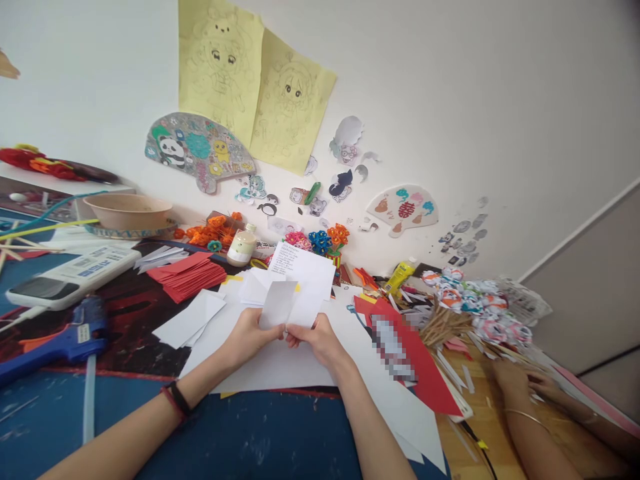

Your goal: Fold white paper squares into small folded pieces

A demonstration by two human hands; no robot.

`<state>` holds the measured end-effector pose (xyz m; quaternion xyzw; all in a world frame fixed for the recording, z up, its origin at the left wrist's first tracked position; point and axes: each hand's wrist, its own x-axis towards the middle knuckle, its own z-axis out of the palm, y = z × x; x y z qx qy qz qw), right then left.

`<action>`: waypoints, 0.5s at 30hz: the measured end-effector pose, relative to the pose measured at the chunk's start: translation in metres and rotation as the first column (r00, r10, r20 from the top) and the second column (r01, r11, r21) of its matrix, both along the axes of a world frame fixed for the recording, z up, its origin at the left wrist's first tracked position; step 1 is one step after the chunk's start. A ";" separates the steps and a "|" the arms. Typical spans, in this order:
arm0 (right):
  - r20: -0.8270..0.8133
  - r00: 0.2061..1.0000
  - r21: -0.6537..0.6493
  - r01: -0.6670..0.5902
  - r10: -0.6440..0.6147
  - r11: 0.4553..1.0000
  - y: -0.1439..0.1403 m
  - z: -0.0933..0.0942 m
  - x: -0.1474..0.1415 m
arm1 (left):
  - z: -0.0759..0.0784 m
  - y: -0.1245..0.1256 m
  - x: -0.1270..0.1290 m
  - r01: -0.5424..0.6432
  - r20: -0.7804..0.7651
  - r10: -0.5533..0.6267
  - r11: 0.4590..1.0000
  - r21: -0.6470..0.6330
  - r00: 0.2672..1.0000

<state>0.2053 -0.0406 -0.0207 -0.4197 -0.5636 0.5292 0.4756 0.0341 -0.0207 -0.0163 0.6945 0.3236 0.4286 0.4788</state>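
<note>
A small piece of white paper (278, 304) is held upright over the middle of the table. My left hand (255, 333) grips its lower left part, the thumb pressed against the front. My right hand (317, 340) pinches the bottom edge, and the two thumbs meet there. The paper looks folded, or is two pieces close together; I cannot tell which. Just behind it is a white sheet with handwritten lines (287, 260). Loose white paper pieces (193, 317) lie left of my hands, on and beside a large white sheet (230, 373).
At left are a stack of red paper (187, 277), a blue glue gun (83, 337), a white power strip (75, 275) and a bowl (129, 212). A glue bottle (242, 245) stands behind. Rightward lie red paper (430, 367) and bundled paper flowers (465, 300); another person's hands (520, 387) work there.
</note>
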 end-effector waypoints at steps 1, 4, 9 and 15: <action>-0.004 1.000 0.001 0.003 -0.003 1.000 0.000 0.000 0.000 | 0.000 0.000 0.000 0.005 0.013 -0.005 1.000 -0.006 1.000; -0.018 1.000 0.006 0.019 -0.019 1.000 0.000 0.000 -0.001 | 0.000 -0.001 0.001 0.024 0.048 -0.023 0.999 -0.023 0.999; -0.030 0.999 0.026 0.021 -0.020 0.999 0.000 0.000 -0.002 | 0.002 -0.003 0.002 0.045 0.102 -0.039 0.998 -0.052 0.994; -0.042 0.999 0.042 0.031 -0.029 0.999 -0.002 0.002 -0.003 | 0.005 -0.006 0.004 0.050 0.165 -0.039 0.997 -0.060 0.986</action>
